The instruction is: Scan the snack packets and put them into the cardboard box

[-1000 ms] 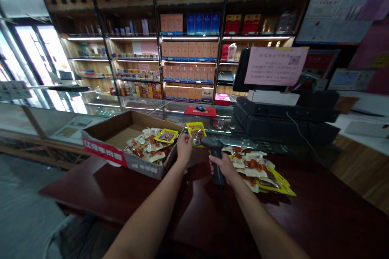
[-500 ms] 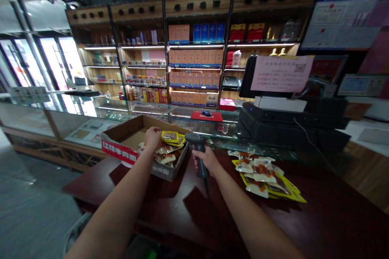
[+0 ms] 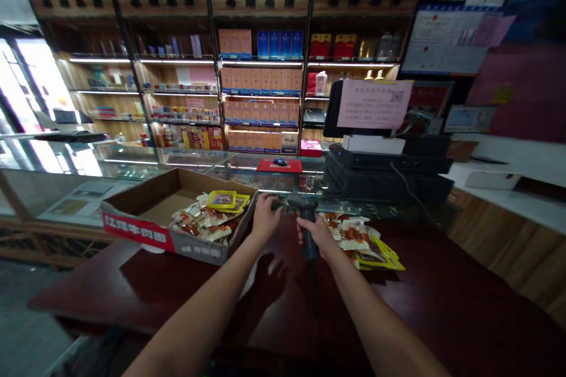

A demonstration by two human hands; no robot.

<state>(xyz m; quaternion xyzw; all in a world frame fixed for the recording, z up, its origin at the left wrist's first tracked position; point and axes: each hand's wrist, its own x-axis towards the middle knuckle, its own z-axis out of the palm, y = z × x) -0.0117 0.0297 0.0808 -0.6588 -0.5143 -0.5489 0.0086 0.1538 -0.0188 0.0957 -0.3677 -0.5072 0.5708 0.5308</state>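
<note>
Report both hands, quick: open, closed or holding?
Left hand: open, nothing visible in it, beside the cardboard box.
Right hand: closed around the handle of the handheld scanner.

With the scanner (image 3: 308,244) as centre of the clock, held in the right hand (image 3: 319,232), the box (image 3: 194,246) is at nine on the table (image 3: 398,318), with packets (image 3: 212,230) in its right part. Between box and scanner is the left hand (image 3: 266,216). At three lies a pile (image 3: 356,235) of packets. Further behind, the mouse (image 3: 280,161) rests on the mat (image 3: 264,168) at eleven, the screen (image 3: 332,111) at one.
</note>
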